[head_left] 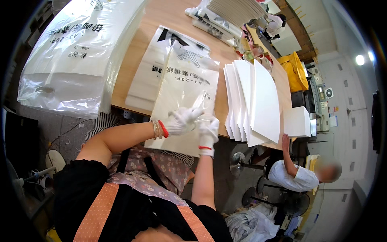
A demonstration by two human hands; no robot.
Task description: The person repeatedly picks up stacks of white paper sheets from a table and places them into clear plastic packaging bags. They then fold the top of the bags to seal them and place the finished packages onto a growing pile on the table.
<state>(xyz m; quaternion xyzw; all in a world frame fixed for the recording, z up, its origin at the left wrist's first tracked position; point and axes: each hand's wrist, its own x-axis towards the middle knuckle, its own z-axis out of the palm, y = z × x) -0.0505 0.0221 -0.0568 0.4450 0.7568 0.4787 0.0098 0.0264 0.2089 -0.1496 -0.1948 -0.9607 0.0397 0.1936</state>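
A flat stack of off-white paper [173, 142] lies partly inside a clear printed plastic bag [189, 76], its near end sticking out past the table edge. My left hand [182, 121], in a white glove with a red cuff, rests across the stack. Its fingers are closed at the bag, where the film creases and shines. At the right side of the stack my right hand [209, 132], gloved the same way, has its fingers curled round the edge of bag and paper. Beneath and to the left are flat printed plastic bags [142, 76].
A tall pile of plastic-wrapped paper packs [64, 60] stands left. Fanned white paper stacks [258, 101] lie right, with a white block of paper [297, 122] beyond. Across the table are more sheets [238, 12]. A seated person [294, 173] touches the table's right end.
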